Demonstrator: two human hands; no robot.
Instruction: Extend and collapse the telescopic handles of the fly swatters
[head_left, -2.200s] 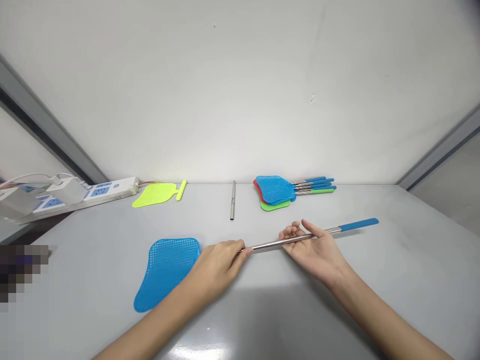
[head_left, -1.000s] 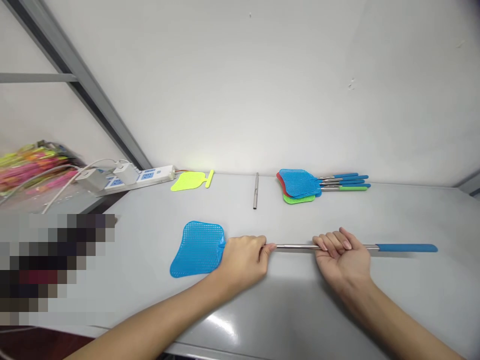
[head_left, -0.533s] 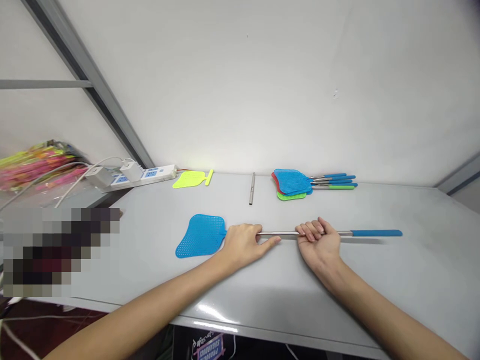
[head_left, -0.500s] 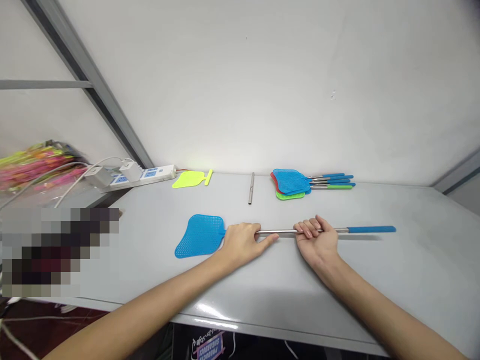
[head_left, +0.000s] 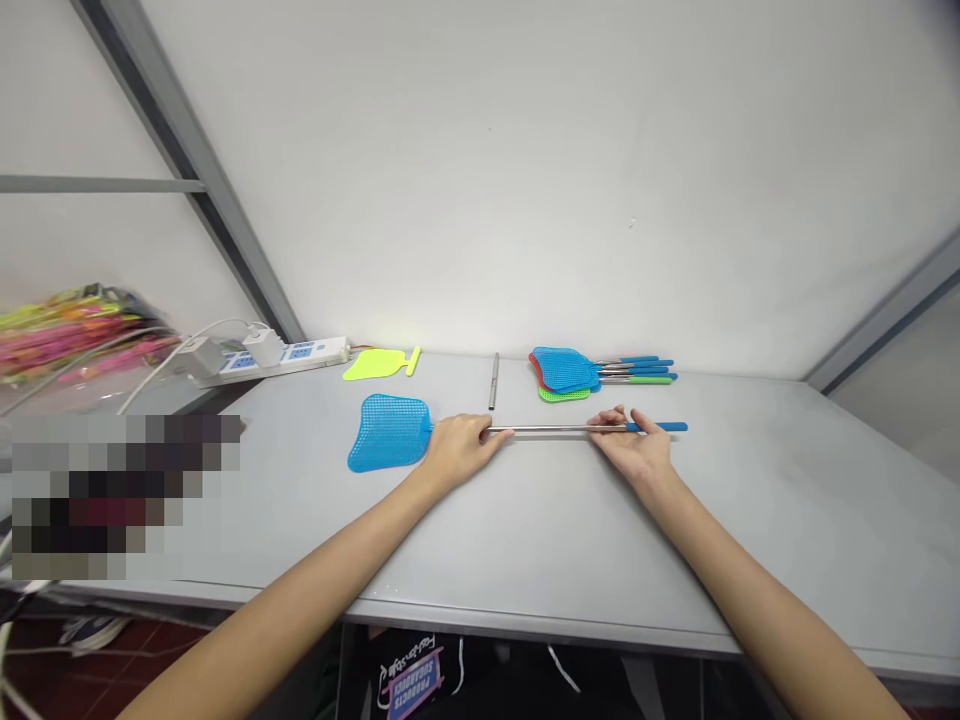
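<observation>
A blue fly swatter (head_left: 390,432) with a thin metal shaft and a blue handle lies crosswise in front of me, its perforated head to the left. My left hand (head_left: 457,447) is closed around the shaft just beside the head, back of the hand up. Palm up at the other end, my right hand (head_left: 634,447) has its fingers loosely curled, with the shaft and the start of the handle lying across them. Behind the swatter are a short silver metal tube (head_left: 493,382) and a stack of fly swatters (head_left: 566,370) in blue, red and green.
A yellow swatter-shaped piece (head_left: 377,363) with a crossbar lies near the wall. A white power strip (head_left: 315,352) with plugs and cables sits at the back left, near bagged colourful items (head_left: 82,330). The grey table (head_left: 525,560) ends at a front edge before me.
The swatter's shaft looks shorter, its blue handle having come left to my right hand. My right fingers have loosened. The view has shifted a little.
</observation>
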